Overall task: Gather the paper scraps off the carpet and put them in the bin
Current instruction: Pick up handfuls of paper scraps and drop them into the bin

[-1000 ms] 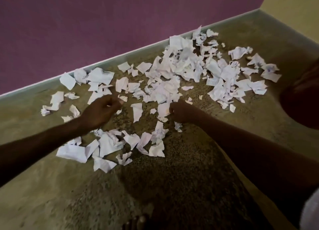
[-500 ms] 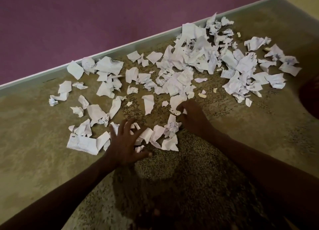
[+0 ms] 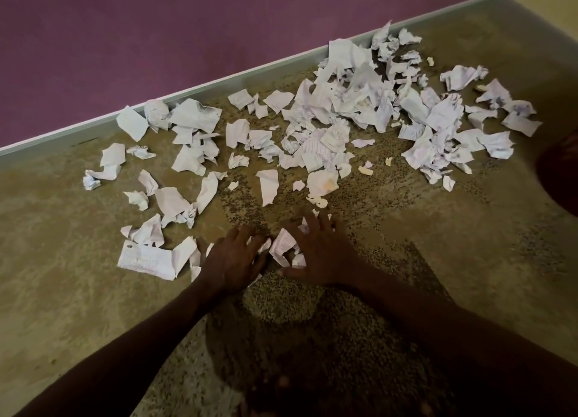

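Observation:
Torn and crumpled white paper scraps (image 3: 341,109) lie spread over the tan carpet (image 3: 453,235), thickest at the far right near the wall. My left hand (image 3: 231,260) and my right hand (image 3: 323,254) lie flat on the carpet side by side, fingers spread. Between them is a small cluster of scraps (image 3: 283,244), partly hidden under both palms. A larger lined piece (image 3: 144,258) lies just left of my left hand. Neither hand has closed around any paper.
A purple wall (image 3: 156,25) with a pale skirting board (image 3: 219,84) runs diagonally behind the scraps. A dark red rounded object (image 3: 560,172) is cut off at the right edge. My toes (image 3: 283,380) show dimly at the bottom, in shadow.
My left hand came from the far-left scraps to the near pile. My right hand slid toward me and opened, so both hands now flank the same small cluster.

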Action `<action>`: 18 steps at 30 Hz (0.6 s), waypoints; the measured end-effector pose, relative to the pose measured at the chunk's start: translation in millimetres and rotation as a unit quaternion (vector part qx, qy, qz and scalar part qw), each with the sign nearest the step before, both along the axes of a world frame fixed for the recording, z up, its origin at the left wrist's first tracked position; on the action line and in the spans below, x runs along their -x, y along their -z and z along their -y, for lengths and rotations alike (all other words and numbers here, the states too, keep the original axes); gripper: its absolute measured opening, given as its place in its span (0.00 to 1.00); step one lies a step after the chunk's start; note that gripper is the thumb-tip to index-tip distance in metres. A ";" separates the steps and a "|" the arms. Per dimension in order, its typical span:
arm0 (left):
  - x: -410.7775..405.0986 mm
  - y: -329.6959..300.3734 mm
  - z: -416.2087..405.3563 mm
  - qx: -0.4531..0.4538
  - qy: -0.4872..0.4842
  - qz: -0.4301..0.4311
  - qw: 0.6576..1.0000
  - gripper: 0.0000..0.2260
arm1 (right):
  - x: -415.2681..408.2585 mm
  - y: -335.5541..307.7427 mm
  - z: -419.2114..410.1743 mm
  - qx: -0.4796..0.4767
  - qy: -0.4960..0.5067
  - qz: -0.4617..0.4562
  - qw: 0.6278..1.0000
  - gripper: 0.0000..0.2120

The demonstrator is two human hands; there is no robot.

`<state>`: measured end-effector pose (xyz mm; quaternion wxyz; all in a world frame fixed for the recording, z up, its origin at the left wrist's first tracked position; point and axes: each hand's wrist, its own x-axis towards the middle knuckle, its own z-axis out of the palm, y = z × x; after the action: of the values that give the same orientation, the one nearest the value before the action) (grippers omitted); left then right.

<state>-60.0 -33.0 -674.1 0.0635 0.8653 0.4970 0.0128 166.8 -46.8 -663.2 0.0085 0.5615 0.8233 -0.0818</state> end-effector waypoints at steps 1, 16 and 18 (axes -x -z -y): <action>-0.4 -1.6 -0.9 0.003 0.002 -0.002 1.000 0.16 | 0.5 1.6 0.5 -0.009 -0.009 0.005 1.000 0.42; -5.5 -60.0 -31.7 -0.025 -0.144 0.283 0.948 0.13 | -14.6 6.5 -3.0 0.070 -0.009 -0.200 0.977 0.16; -7.8 -66.3 -37.6 -0.032 -0.160 0.311 0.936 0.12 | -14.9 -6.5 -9.6 0.099 0.032 -0.293 0.950 0.06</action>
<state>-52.2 4.6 -607.9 0.1842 0.7287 0.5835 0.3076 181.7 -37.2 -656.7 -0.1804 0.5349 0.7591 -0.3241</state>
